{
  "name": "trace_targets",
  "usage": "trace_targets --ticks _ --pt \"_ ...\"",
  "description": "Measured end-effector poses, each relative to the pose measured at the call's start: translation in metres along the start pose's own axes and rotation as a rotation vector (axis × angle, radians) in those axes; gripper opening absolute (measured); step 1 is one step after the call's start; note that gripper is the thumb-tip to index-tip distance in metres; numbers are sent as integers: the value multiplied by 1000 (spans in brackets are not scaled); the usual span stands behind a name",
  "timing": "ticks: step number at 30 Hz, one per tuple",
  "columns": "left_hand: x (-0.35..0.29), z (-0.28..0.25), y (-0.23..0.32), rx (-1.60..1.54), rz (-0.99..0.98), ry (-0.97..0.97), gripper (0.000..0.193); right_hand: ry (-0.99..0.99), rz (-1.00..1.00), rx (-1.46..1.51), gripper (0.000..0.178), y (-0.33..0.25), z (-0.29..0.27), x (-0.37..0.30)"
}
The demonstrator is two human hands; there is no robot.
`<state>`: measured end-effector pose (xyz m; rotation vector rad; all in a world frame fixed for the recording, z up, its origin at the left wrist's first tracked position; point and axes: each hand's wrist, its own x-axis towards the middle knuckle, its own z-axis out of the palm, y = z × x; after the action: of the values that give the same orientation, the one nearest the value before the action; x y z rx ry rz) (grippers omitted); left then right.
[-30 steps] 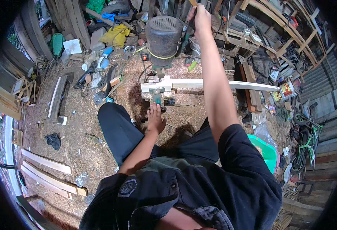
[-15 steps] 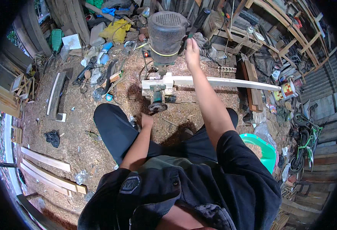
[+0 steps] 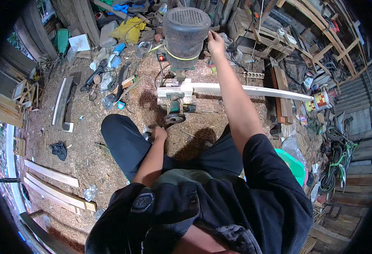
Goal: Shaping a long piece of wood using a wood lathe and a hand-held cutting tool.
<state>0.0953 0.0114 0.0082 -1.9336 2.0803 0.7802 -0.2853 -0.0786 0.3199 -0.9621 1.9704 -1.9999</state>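
Observation:
In front of me stands a drilling machine with a dark, vented motor housing [image 3: 185, 36] and a yellow band round it. A pale wooden piece [image 3: 175, 90] sits beneath its spindle, by a green vise with a round handwheel [image 3: 175, 118]. My right hand [image 3: 216, 43] is raised at the right side of the motor, fingers curled; what they grip is hidden. Low beside the handwheel, my left hand [image 3: 159, 133] is closed near a short dark rod, its grip too small to make out. A long pale board [image 3: 262, 90] runs right from the machine.
The board's far end reaches a paint bucket [image 3: 322, 100]. Brown planks [image 3: 281, 95] lie under it. A green basin [image 3: 292, 166] stands near my right elbow. Cut boards [image 3: 52, 172] lie at left. Shavings cover the ground, and a small motorbike [image 3: 337, 156] stands at right.
My right hand has shifted slightly down and right, and the black-gripped lever above it no longer shows. The motor head looks larger and higher. My left hand has moved slightly left.

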Motion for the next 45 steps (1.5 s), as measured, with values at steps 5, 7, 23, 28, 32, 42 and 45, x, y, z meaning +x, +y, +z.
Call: trace_targets --ticks 5,7,23,28,32,42,45 --pt "-5 -8 14 106 52 -35 45 -17 164 156 32 2 -16 -9" --pt "-11 -11 24 96 65 -51 47 -50 220 177 32 12 -35 -2" --pt "-29 -24 25 -7 209 -22 46 10 37 83 32 -27 -17 6" --pt "-23 -39 19 -11 223 -124 52 -72 -43 278 48 -56 -9 10" --pt "-48 -43 40 -348 371 441 66 -164 50 304 68 -88 -7 17" --pt "-113 -63 80 25 751 409 84 -143 -72 435 88 -117 -8 6" --pt "-113 -59 82 -5 777 411 86 -188 -88 458 86 -115 -21 14"
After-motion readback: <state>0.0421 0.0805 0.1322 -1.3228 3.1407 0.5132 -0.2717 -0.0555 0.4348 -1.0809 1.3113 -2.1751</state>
